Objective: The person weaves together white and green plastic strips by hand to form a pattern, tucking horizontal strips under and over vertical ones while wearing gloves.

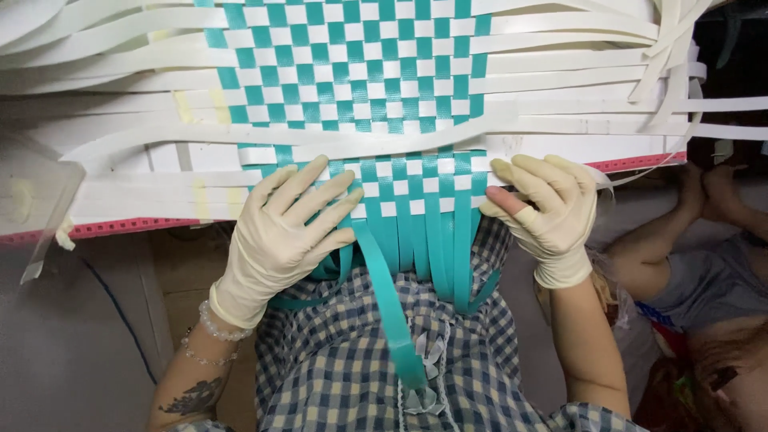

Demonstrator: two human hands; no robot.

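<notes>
A woven mat of teal and white plastic strips (352,72) lies on a white work surface in front of me, in a checker pattern. My left hand (284,228), in a cream glove, presses flat with spread fingers on the mat's near left edge. My right hand (544,210), also gloved, rests at the near right edge, its thumb and fingers pinching at a white strip. Loose teal strip ends (400,288) hang down over my checked blue dress between the two hands.
Long white strips (576,80) fan out left and right from the weave across the table. The table's near edge has a red band (120,228). Another person lies low at the right (696,272). A clear plastic piece (36,200) sits at the left.
</notes>
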